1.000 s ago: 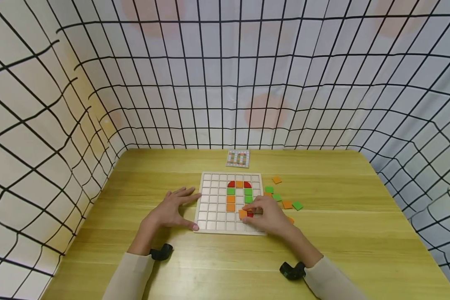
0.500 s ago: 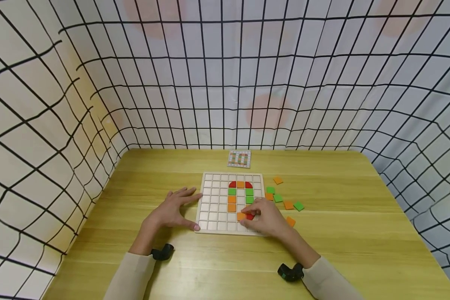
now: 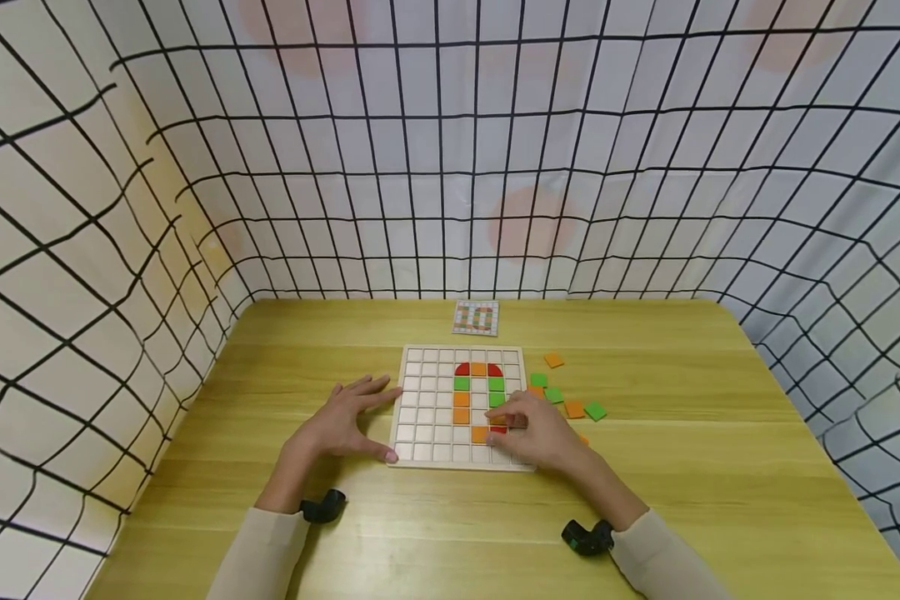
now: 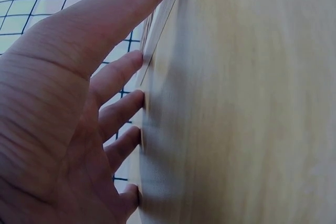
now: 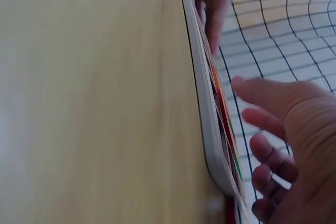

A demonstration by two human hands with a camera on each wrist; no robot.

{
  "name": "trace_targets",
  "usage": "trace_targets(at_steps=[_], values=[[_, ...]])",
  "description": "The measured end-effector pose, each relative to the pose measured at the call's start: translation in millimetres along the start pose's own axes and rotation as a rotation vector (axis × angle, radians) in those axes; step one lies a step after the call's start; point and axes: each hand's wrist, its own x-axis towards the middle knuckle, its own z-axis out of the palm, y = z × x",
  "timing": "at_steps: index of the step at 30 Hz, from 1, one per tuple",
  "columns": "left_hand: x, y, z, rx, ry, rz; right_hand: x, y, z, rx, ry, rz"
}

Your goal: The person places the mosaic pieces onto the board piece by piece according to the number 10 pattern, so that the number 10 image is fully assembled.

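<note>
A pale gridded board [image 3: 423,423] lies on the table. An arch of red, orange and green tiles fills part of its right half. The left hand [image 3: 341,421] rests at the board's left edge, thumb and fingers spread; in the left wrist view its fingertips [image 4: 135,61] reach along that edge. Over the lower right of the board is the right hand [image 3: 536,429], its thumb tip beside an orange tile [image 3: 479,435] lying in the grid. In the right wrist view, the thumb [image 5: 262,92] and loosely bent fingers stand off the board with nothing between them. This hand partly covers a red tile [image 3: 498,430].
Loose tiles lie right of the board, among them an orange tile [image 3: 553,360] and a green tile [image 3: 595,411]. Behind the board is a small pattern card [image 3: 476,317]. Black mesh over white cloth surrounds the wooden table [image 3: 307,333].
The orange tile, tilted in the right hand's pinch a second ago, now lies flat in a grid cell. The right thumb has shifted slightly off it. The left hand keeps its place.
</note>
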Motion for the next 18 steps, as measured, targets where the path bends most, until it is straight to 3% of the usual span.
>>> trace_targets(at_steps=[6,18], values=[[-1.3,-0.3,1.6,-0.006,0.000,-0.009,-7.5,15.4,-18.2,0.012,0.034,-0.013],[0.1,1.0,1.3,0.000,0.002,-0.011,-26.7,44.3,-48.4,0.001,0.086,0.066]])
